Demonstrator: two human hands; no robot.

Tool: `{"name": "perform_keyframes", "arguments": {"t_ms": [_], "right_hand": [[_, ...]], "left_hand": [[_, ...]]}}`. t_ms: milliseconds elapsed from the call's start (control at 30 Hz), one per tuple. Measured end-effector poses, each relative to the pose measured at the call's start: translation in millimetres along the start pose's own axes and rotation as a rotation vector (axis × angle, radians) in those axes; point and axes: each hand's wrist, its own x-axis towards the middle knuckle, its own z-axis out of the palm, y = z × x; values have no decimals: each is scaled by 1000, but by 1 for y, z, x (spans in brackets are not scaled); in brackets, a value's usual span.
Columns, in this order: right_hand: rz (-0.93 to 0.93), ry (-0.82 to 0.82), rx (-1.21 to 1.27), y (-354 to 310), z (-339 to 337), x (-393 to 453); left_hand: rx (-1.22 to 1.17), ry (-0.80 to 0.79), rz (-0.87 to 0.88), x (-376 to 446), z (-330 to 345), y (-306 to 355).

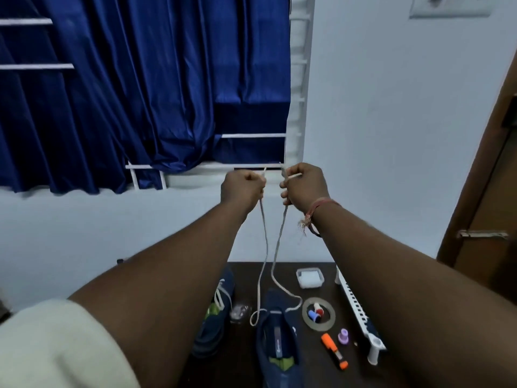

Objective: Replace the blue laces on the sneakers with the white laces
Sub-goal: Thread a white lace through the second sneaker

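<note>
**Friend:** What are your hands doing?

**Me:** Both are up high in front of the wall. My left hand [242,189] is curled tight around one end of the white lace [263,264]. My right hand [303,186] is curled around the other end. The two hands are near each other but not touching. A small tip of lace sticks up out of each fist.

**Friend:** Where does the lace go?

**Me:** It hangs down in two strands, one from each hand. Both strands drop to the near sneaker [279,343] on the dark table [313,368]. The lace loops at the front of that shoe. I cannot tell which holes it goes through.

**Friend:** How many sneakers are there?

**Me:** Two, both dark blue. The other sneaker [215,312] sits just to the left, partly hidden behind my left arm. It has white lacing on it.

**Friend:** What else is on the table?

**Me:** One clear box [310,278] with a lid. One tape ring [319,315] lying flat, with little red, white and blue things inside it. One orange marker [334,350]. One small purple spool [343,336]. One long white rack [359,313] along the right side.

**Friend:** Anything on your arm?

**Me:** One red thread band [316,211] on my right wrist. Behind my hands hangs one blue curtain [140,93].
</note>
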Motion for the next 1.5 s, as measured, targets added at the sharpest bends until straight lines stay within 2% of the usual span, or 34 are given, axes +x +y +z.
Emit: {"name": "perform_keyframes", "arguments": {"t_ms": [233, 400, 634, 700, 834, 967, 1101, 1167, 1501], "right_hand": [[154, -151, -305, 136, 14, -48], [193, -226, -453, 208, 20, -74], [161, -294, -592, 252, 32, -101], [143, -271, -606, 260, 39, -107], [135, -274, -684, 272, 54, -113], [204, -304, -680, 286, 58, -114], [184, -268, -659, 295, 54, -117], [159, -287, -670, 295, 53, -116], [55, -348, -694, 296, 61, -113]], "left_hand": [[443, -38, -153, -44, -10, -144], [513, -144, -292, -73, 4, -222], [530, -183, -399, -96, 19, -269], [519, -207, -382, -101, 22, -275], [426, -111, -304, -104, 28, -273], [565, -313, -298, -95, 31, -274], [726, -341, -193, -90, 26, -282], [698, -358, -200, -87, 23, -285], [208, -325, -533, -88, 13, -298]]}}
